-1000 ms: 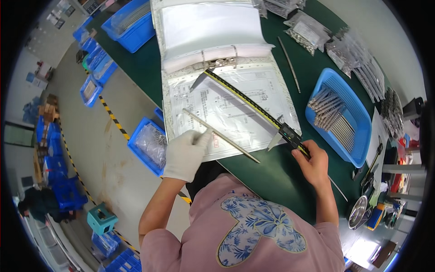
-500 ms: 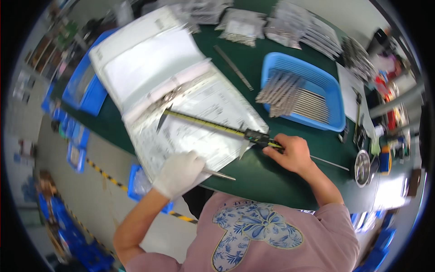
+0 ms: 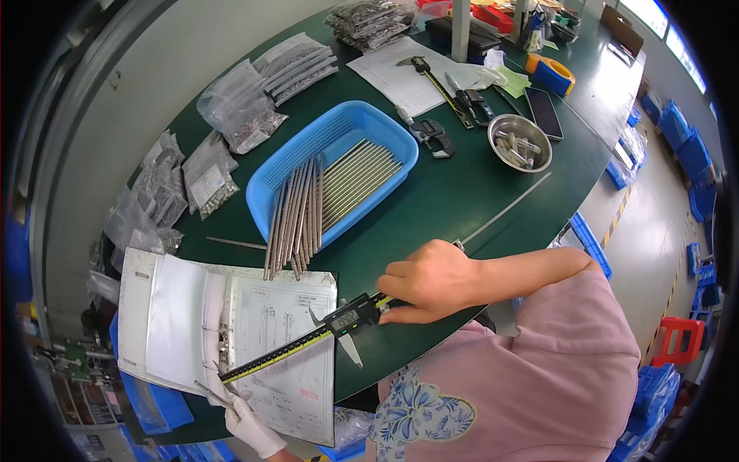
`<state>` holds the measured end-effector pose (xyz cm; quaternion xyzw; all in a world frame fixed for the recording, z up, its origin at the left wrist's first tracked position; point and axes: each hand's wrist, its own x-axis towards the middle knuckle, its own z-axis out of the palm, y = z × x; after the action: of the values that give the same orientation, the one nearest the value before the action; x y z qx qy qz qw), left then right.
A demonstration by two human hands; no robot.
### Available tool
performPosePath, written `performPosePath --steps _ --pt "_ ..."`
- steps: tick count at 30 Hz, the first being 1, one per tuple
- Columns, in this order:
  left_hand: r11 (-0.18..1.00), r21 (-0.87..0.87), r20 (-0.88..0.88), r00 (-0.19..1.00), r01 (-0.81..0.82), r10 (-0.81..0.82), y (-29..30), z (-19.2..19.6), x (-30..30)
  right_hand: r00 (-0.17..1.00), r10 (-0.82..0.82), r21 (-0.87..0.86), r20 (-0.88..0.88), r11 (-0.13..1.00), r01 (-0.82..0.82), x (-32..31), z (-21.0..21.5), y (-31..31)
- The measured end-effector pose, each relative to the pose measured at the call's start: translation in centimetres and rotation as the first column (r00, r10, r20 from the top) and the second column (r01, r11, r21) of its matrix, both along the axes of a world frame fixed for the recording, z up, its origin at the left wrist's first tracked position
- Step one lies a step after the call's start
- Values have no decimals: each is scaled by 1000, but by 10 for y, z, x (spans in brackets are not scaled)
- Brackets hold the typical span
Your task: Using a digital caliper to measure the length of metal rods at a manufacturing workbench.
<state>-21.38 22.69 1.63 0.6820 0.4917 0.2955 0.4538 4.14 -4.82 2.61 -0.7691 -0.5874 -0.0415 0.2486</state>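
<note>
My bare right hand (image 3: 433,282) is wrapped round the end of a black and yellow digital caliper (image 3: 344,316). The caliper's beam slants across an open binder (image 3: 306,377) of printed drawings. At the binder's near edge my left hand (image 3: 252,431), in a white glove, grips a thin metal rod (image 3: 212,393); part of that hand is at the picture's rim. The far tip of the caliper beam lies close to the rod, and I cannot tell whether they touch. Beyond the binder, many metal rods (image 3: 296,223) lean over the edge of a blue plastic basket (image 3: 271,160).
Bags of small parts (image 3: 239,108) line the back. To the right lie a second caliper (image 3: 439,86), a micrometer (image 3: 431,135), a metal bowl (image 3: 525,123) of small pieces, a phone (image 3: 543,113) and a tape roll (image 3: 551,74). A long thin rod (image 3: 508,209) lies behind my right wrist.
The view has swung round to the right, bringing the bowl and tools further in and my left hand toward the lower rim. Both hands keep hold of the caliper and the rod.
</note>
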Motion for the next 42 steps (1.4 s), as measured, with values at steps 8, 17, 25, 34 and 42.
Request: performPosePath --steps 8,17,25,34,42 --pt "837 466 -181 957 285 -226 -41 26 33 996 7 5 92 1000 -7 9 29 -13" --pt "587 583 -323 823 561 -466 -95 28 68 980 -31 26 194 999 27 6 39 -18" --pt "547 542 -291 753 638 -591 -110 29 86 979 -61 177 195 984 26 12 31 -5" --pt "451 646 -323 756 616 -569 -65 60 91 664 -654 361 362 755 547 53 44 -38" --pt "-347 597 -711 278 723 -646 -74 88 228 451 -887 100 98 460 883 155 94 -82"
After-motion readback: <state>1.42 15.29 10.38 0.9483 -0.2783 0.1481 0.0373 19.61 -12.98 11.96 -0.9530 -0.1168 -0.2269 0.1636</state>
